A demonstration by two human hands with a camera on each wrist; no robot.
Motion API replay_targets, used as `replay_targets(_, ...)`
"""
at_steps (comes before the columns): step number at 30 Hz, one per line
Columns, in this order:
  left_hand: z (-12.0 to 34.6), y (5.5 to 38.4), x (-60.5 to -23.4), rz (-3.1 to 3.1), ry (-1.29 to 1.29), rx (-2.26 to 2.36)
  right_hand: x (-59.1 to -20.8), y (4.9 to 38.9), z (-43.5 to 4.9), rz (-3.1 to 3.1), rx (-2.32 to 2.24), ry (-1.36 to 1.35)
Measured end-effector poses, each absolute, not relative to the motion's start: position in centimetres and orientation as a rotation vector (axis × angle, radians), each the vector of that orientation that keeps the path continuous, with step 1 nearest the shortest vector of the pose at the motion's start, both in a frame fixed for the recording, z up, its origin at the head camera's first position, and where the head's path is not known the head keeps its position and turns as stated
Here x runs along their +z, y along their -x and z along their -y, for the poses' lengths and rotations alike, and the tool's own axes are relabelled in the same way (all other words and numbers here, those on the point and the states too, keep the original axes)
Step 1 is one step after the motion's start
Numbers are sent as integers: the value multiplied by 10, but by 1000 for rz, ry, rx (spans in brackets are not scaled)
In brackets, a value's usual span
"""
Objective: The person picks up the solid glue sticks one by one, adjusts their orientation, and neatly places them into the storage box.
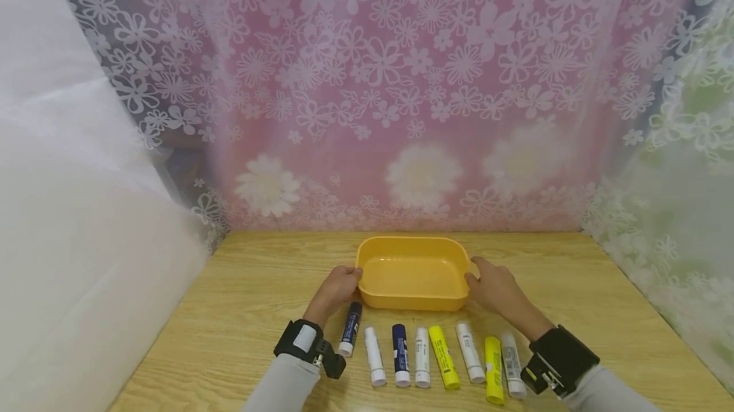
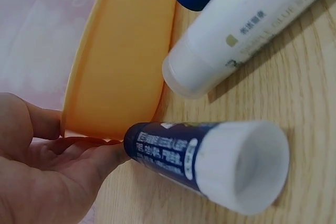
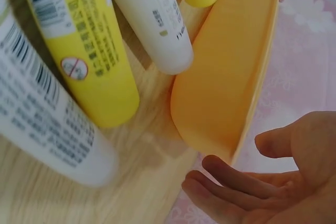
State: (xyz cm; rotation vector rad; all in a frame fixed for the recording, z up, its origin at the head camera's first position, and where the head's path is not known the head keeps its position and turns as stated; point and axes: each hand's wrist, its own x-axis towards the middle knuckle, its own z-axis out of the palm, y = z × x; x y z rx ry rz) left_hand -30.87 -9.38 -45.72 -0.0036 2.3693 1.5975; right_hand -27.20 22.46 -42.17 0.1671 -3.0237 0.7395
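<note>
A shallow yellow plastic tub [image 1: 415, 304] sits on the table with nothing inside it. My left hand [image 1: 339, 286] pinches its left end, thumb over the rim and fingers outside the wall. At the opposite end is my right hand [image 1: 497, 286]; in the right wrist view its thumb [image 3: 275, 142] stands apart from the fingers, whose tips lie right by the tub's corner. Several glue sticks lie in a row in front of the tub. The leftmost, a dark blue glue stick [image 2: 168, 150] with a white end, lies close beside my left fingers.
White glue sticks [image 1: 422, 356], yellow glue sticks [image 1: 444, 358] and another dark blue glue stick [image 1: 401, 355] fill the row between my forearms. A pink flowered curtain [image 1: 401, 81] hangs behind the wooden table [image 1: 275, 253], and pale sheeting [image 1: 86, 208] closes the left side.
</note>
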Motion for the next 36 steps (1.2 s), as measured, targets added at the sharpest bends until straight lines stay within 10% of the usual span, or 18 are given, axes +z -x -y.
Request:
replay_targets(23, 95, 308, -461, -2326, -43, 1664, -348, 232, -230, 3003, 719, -202)
replay_targets(36, 96, 309, -462, -2336, -24, 1650, -374, 219, -238, 3011, 653, -191)
